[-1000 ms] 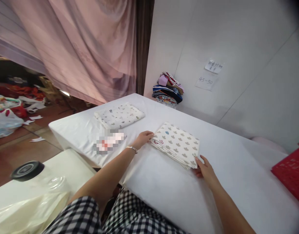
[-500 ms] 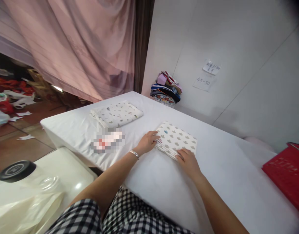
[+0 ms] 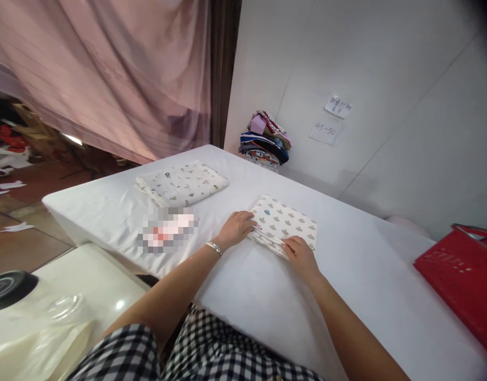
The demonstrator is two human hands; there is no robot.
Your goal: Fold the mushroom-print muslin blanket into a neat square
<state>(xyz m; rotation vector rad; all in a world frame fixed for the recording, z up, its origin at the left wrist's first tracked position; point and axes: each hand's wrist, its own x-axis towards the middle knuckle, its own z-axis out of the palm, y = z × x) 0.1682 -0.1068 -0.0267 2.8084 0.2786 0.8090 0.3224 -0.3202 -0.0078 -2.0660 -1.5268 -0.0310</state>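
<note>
The fingers (image 3: 250,218) of the left hand (image 3: 234,228) are laid, slightly bent and close together, over the near left corner of a folded white cloth (image 3: 287,218). Its near edge, toward the right, is touched by the bent fingers of the right hand (image 3: 301,258). Whether the cloth is pinched by either hand cannot be told, since both thumbs are largely hidden. The folded white cloth is laid flat on the white-covered tabletop (image 3: 366,286), its layers exposed along the near edge; grey cloud-like shapes are printed on it, with a small blue motif near the far left corner. A silvery bracelet (image 3: 214,248) is worn on the left wrist.

To the left, a pink and red item (image 3: 167,231) is obscured by pixelation. Beyond it, a second folded cloth (image 3: 183,184), printed with small scattered motifs, is laid near the far left edge. At the right, a red bag-like item (image 3: 457,280) is placed, well apart from the hands.

Near left, a black round lid (image 3: 11,290) and a pale yellow plastic bag (image 3: 40,352) are set on a cream surface (image 3: 108,272). Past the far edge, folded garments (image 3: 264,143) are stacked by the grey wall (image 3: 394,95), on which two paper notes (image 3: 323,130) are fixed, the lower marked "45-50". The far left is screened by a pink curtain (image 3: 148,69).
</note>
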